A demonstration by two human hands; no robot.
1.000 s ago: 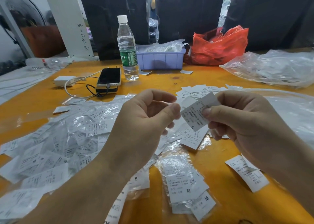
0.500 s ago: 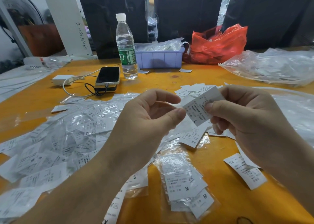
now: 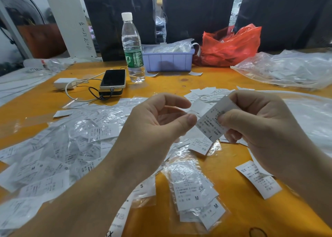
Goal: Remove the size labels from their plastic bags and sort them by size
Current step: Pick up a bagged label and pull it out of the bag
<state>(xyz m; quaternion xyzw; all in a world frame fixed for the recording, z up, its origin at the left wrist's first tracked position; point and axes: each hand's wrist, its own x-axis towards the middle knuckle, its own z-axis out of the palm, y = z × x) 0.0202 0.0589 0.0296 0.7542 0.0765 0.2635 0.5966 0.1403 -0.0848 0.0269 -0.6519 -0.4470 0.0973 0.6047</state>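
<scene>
l label [image 3: 211, 121] between hands, apparently bagged

Both forearms are bare to the frame's edge, each grip ungloved and without rings.

A label [image 3: 212, 121] pinched in the right hand [image 3: 260, 127] shows the letter "L" at its lower end. On the desk [image 3: 179, 82], one label [image 3: 200, 146] reads "SX", as does another [image 3: 258, 180] at right. Two bagged labels [image 3: 193, 188] [image 3: 212, 213] read "M"; one near the left forearm [image 3: 143, 187] reads "S". Handwritten digits run down a white post [image 3: 71, 21], not clearly legible.
</scene>
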